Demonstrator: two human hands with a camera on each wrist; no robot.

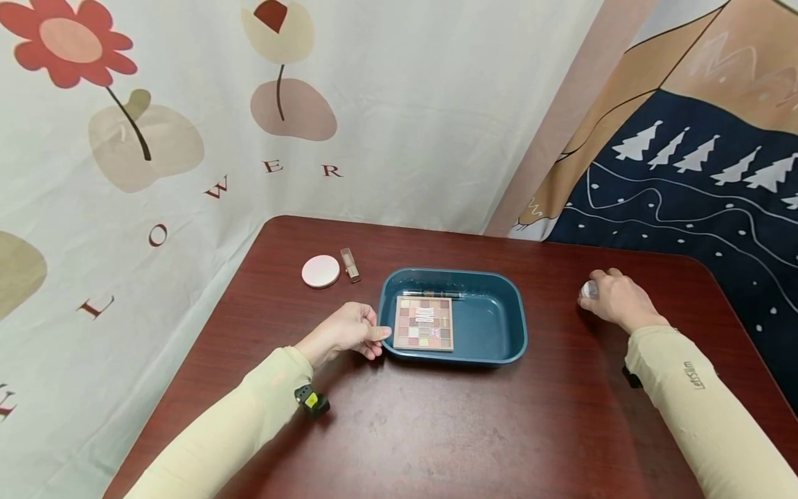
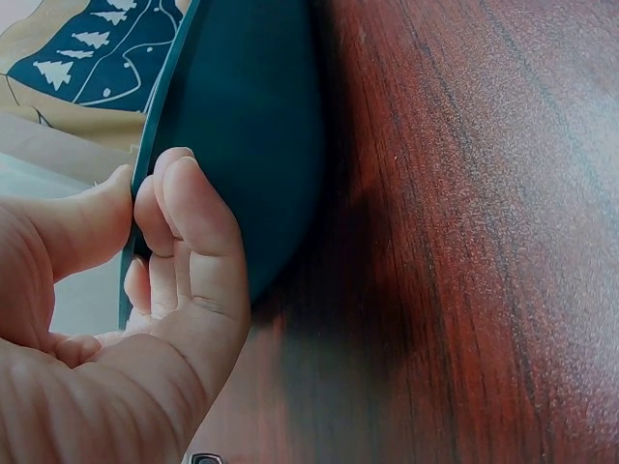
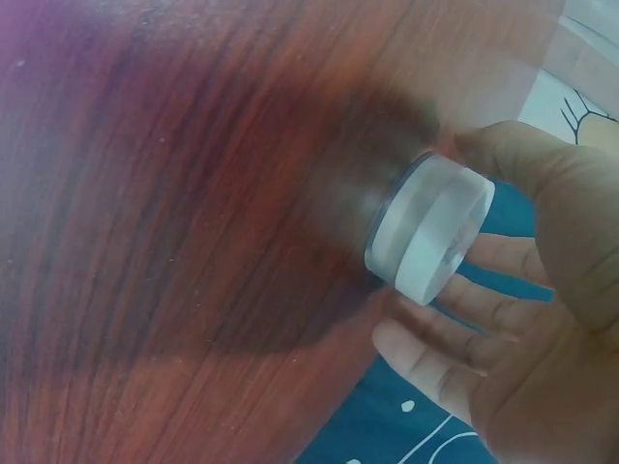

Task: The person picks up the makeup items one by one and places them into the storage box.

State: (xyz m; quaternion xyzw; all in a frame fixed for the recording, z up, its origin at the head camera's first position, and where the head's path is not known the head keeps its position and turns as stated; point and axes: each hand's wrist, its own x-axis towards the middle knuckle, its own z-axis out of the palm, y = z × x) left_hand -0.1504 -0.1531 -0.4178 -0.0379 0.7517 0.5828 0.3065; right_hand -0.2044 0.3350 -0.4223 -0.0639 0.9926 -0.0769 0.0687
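Bin [image 1: 491,326] with palette [image 1: 424,333], apparently a tube [image 1: 438,295]

Teal tray [image 1: 489,333], wood-grained reddish-brown table [image 1: 474,423]

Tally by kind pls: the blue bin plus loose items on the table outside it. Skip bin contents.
Blue bin: 1
Round pale pink case: 1
Small slim tube: 1
Small round jar: 1
Total: 4
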